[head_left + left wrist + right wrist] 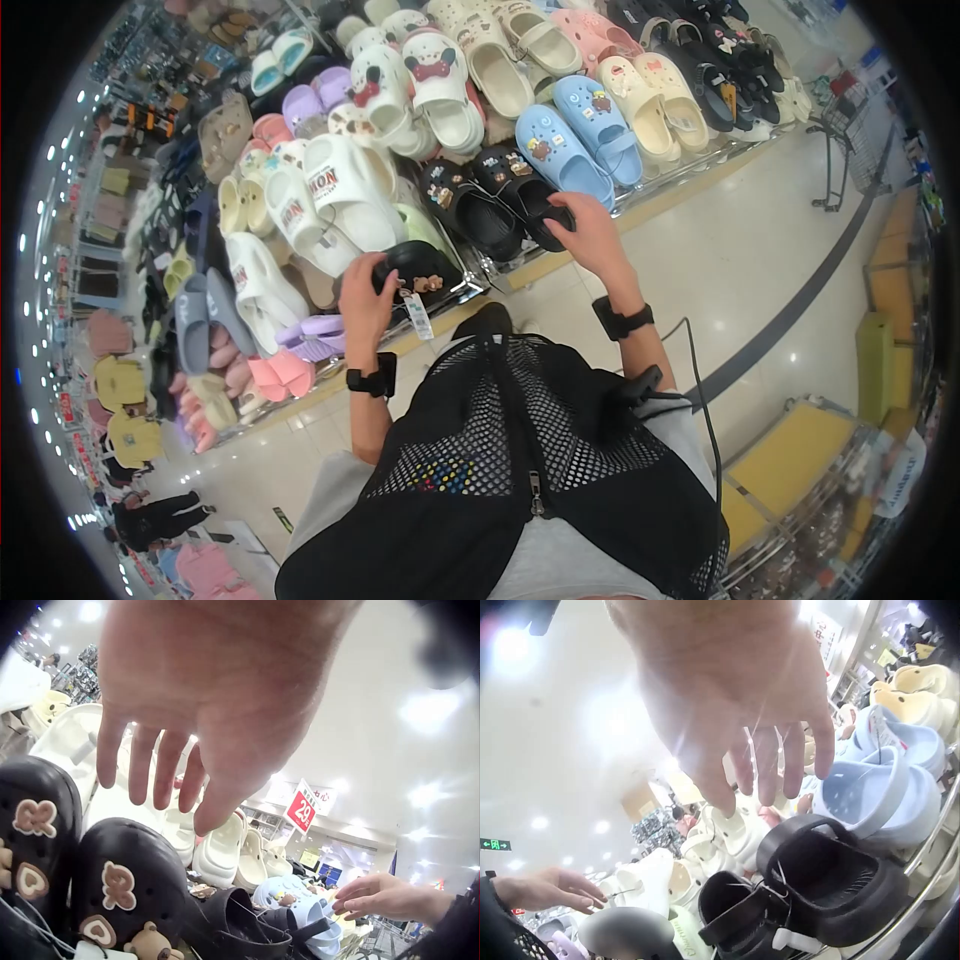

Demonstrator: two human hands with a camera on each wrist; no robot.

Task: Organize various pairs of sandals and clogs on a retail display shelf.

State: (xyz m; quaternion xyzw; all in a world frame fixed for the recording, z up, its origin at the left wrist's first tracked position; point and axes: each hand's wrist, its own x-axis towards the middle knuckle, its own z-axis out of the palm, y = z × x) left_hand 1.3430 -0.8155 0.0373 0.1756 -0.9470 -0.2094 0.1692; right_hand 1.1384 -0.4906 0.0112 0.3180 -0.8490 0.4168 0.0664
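Observation:
In the head view my left hand (365,305) is over a black clog with bear charms (428,268) that carries a white tag (418,316). The left wrist view has this hand (217,682) with spread, slightly bent fingers above two black clogs (131,877); a gap shows between. My right hand (592,240) is at the heel end of a black charm-covered pair (478,215). Its fingers (766,769) hang loosely above the black clogs (817,877) in the right wrist view, holding nothing.
White slippers (345,195) lie left of the black pair, light blue clogs (565,150) right of it. A metal rail (465,290) edges the display. Tiled floor (740,260), a cart (850,135) and yellow-topped shelving (790,460) are to the right.

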